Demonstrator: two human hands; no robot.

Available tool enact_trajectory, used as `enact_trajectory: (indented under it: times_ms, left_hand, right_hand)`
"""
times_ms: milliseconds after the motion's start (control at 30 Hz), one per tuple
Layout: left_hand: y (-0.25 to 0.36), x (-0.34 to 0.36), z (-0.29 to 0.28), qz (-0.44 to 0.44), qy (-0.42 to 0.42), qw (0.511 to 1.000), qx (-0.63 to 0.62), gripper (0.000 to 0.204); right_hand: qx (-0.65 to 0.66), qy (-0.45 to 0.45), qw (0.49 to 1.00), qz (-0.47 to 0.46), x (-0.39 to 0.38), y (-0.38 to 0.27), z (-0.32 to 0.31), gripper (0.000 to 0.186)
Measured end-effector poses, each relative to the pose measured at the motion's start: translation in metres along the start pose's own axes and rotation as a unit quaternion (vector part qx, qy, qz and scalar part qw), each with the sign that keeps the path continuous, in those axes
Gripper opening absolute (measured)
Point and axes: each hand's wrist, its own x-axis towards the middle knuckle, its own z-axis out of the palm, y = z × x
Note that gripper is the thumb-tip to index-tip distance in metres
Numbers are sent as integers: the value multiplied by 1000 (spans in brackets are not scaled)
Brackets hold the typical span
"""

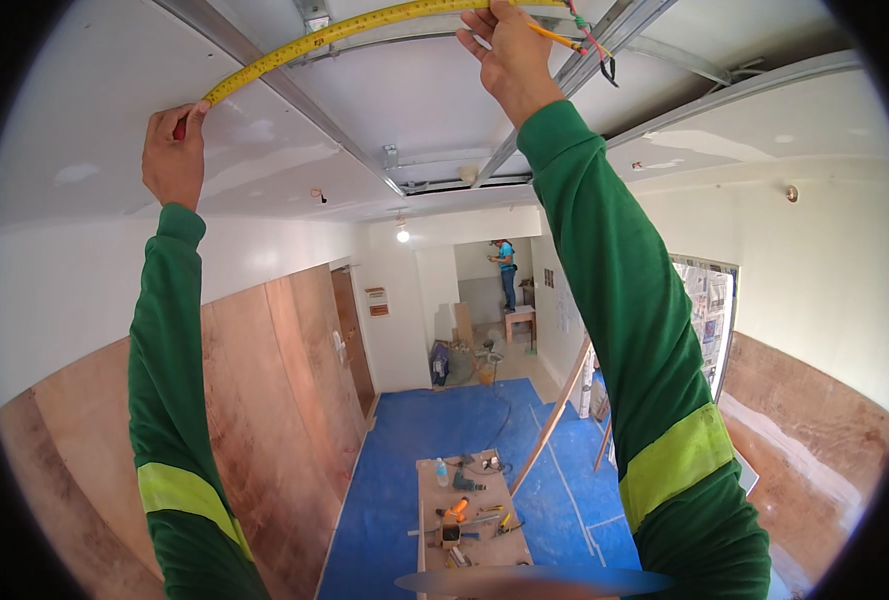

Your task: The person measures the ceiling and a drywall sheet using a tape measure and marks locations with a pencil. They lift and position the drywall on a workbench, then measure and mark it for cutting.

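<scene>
Head view, overhead works: the metal ceiling frame (304, 108) is taken as the reference for all positions. A yellow tape measure (316, 40) is drawn across, just below the frame, running from left of its left rail toward its right rail. Left hand (172, 160), left of the frame and beneath the finished ceiling board (84, 100), is clamped on the tape end, thumb against the blade, a bit of red showing in the grip. Right hand (517, 60) is up at the frame's right rail, some fingers spread apart; whether it pinches the blade cannot be told, as the top edge crops it. A pencil (556, 37) projects from that hand, close to loose electrical wires (607, 68) beside the same rail. In my judgement the step in hand is measuring across the frame; the next move would call for a taut, level blade, a clean reading and a pencil mark (the apparent bow may be partly lens bend). Below the frame, a work table (430, 500) bears a drill (467, 483); beyond it, a co-worker (507, 270) stands raised on a wooden bench (520, 316).
</scene>
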Motion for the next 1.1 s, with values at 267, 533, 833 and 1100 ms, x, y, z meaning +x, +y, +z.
enact_trajectory:
  times_ms: [267, 533, 833, 1100]
  left_hand:
    - [4, 0, 11, 25, 35, 999, -29, 30]
    - [0, 2, 18, 63, 26, 997, -48, 28]
    - [-8, 8, 17, 82, 17, 995, -54, 28]
    - [-12, 7, 26, 84, 48, 995, -25, 26]
  right_hand:
    - [-24, -13, 1000, 6, 3, -6, -10, 13]
    - [-38, -25, 999, 13, 7, -10, -21, 16]
    - [-59, -32, 997, 26, 11, -5, -15, 15]
    - [-87, -41, 995, 26, 15, -5, -16, 21]
